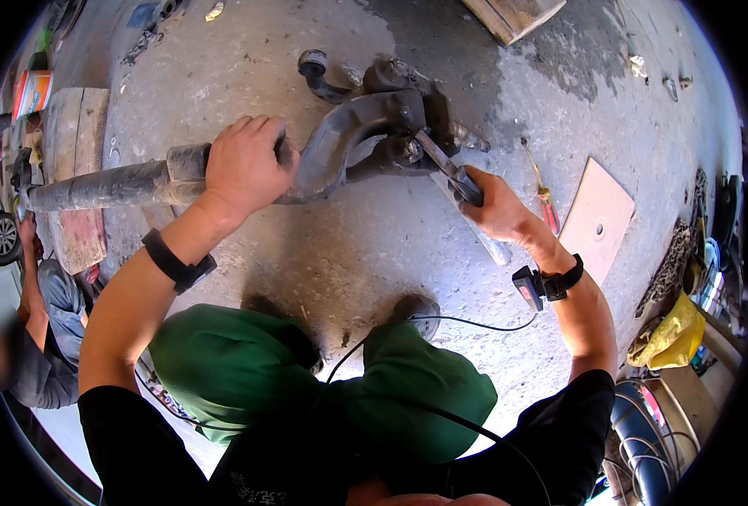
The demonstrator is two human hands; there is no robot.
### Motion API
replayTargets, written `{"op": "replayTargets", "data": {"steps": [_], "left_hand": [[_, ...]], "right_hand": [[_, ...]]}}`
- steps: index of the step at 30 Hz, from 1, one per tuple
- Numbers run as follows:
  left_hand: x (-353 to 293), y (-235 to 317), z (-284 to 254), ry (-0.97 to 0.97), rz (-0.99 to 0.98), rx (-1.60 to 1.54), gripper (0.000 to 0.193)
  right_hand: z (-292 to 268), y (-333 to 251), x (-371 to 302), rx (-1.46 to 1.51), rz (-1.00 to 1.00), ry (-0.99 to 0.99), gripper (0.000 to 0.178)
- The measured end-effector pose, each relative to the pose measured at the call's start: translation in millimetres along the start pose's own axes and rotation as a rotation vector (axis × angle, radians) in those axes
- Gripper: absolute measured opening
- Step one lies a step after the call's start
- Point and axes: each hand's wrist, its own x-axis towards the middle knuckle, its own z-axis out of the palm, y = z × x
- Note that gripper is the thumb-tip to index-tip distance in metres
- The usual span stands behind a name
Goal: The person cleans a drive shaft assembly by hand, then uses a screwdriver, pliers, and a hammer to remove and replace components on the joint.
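My L hand [247, 160] is closed over the axle [319, 156], fingers curled across its top just R of the collar; can't see how far they wrap underneath. R hand [500, 207] is curled shut round the handles of the pliers [443, 163], tips pointing up-L at the axle's joint; can't tell if the tips grip anything.

Axle lies crosswise in front of me: tube runs off L over the planks [79, 181], curved arm & joint approx mid-view above the concrete floor [365, 261]. Grey bar [485, 234] slants down-R from under the pliers. Screwdriver [546, 207] w/ red handle is on the floor just R of my R hand, & next to it a pinkish board [597, 219] w/ a small hole. Wood block [513, 15] up top, well apart from the axle.

Far L, a co-worker [41, 371] has a hand nr the tube's end; can't tell if touching. Wheel [1, 238] beside that.

Black strap [165, 257] on my L wrist, strapped device [547, 285] on the R. Thin cable [467, 320] crosses btwn, over my green trousers [231, 363]. Yellow cloth [679, 336] lower R, among other bits.
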Motion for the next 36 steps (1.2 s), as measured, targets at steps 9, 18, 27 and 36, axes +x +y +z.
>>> {"op": "replayTargets", "data": {"steps": [9,18,27,36], "left_hand": [[-2.4,-3.0,0.9,0.036,0.018,-0.007,0.019],[-1.2,-4.3,1.5,0.040,0.034,-0.016,0.018],[-2.5,-3.9,0.6,0.040,0.028,-0.041,0.014],[-1.4,-4.3,2.3,0.047,0.021,-0.015,0.015]], "right_hand": [[-6.0,-12.8,-21.1,0.136,0.078,-0.002,0.048],[-7.9,-16.3,-23.9,0.126,0.060,-0.024,0.051],[-14.0,-30.8,-20.4,0.172,0.156,-0.097,0.038],[-14.5,-23.2,-11.7,0.166,0.061,-0.075,0.031]]}}
